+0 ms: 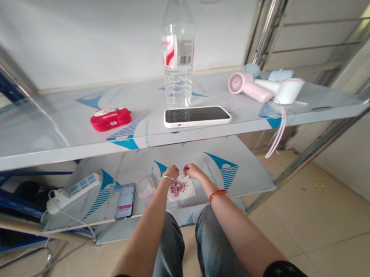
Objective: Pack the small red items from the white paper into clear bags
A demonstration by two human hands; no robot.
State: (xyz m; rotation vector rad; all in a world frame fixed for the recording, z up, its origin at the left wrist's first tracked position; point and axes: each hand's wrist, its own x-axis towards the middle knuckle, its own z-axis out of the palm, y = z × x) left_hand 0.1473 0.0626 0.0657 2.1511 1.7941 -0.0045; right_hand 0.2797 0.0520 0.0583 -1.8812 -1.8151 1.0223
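On the lower shelf, my left hand point(172, 173) and my right hand point(193, 171) face each other a short gap apart. The fingers of both are bent in a pinch, and whatever they may hold is too small to make out. Just below them lies a white sheet point(189, 191) with a scatter of small pink and dark red beads point(178, 188) on it. My left wrist, wearing a silvery bangle, crosses the sheet's left side. A clear plastic bag point(146, 186) with something pinkish in it rests left of that wrist.
A phone point(124, 200) and a white power strip point(73, 193) with a cable lie left on the lower shelf. The upper shelf point(157, 139) holds a red case point(111, 119), a water bottle point(177, 50), a white-cased phone point(197, 115) and small pink and white handheld fans point(249, 87).
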